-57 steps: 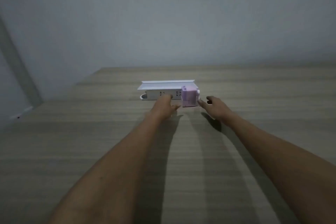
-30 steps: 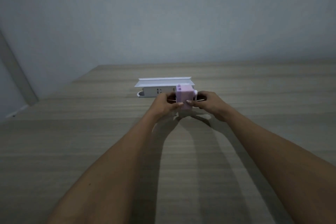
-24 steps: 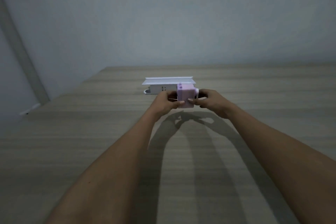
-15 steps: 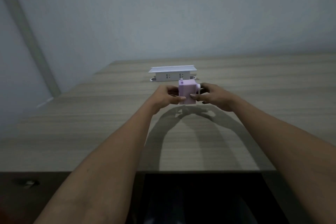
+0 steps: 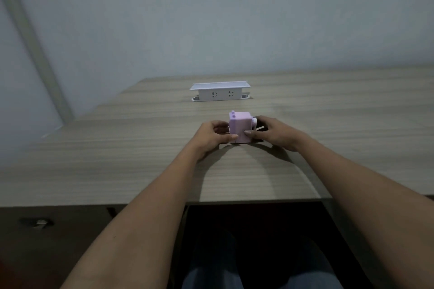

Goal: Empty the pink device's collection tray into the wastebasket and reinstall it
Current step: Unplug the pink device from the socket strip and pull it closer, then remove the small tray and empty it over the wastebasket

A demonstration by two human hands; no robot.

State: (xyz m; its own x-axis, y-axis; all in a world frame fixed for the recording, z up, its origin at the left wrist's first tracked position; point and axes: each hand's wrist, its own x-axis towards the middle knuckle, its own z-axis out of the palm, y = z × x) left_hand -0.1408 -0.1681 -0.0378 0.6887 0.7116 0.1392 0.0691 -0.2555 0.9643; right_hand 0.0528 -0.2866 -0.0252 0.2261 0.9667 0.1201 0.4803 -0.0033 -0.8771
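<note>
A small pink box-shaped device [image 5: 240, 126] with a white knob on its right side stands on the wooden desk [image 5: 131, 159], near the middle. My left hand [image 5: 212, 135] grips its left side, thumb on the front face. My right hand [image 5: 276, 134] holds its right side, thumb on the front lower edge. The collection tray cannot be told apart from the body. No wastebasket is in view.
A white pop-up socket box [image 5: 219, 91] stands farther back on the desk. A grey wall rises behind it. The desk's front edge [image 5: 234, 202] runs below my forearms, with a dark knee opening [image 5: 253, 241] and a drawer front [image 5: 37, 223] at the left.
Both hands closed on the pink device beside the socket box and brought it toward me, down onto the desk's middle. The view tilted down, showing the desk's front edge.
</note>
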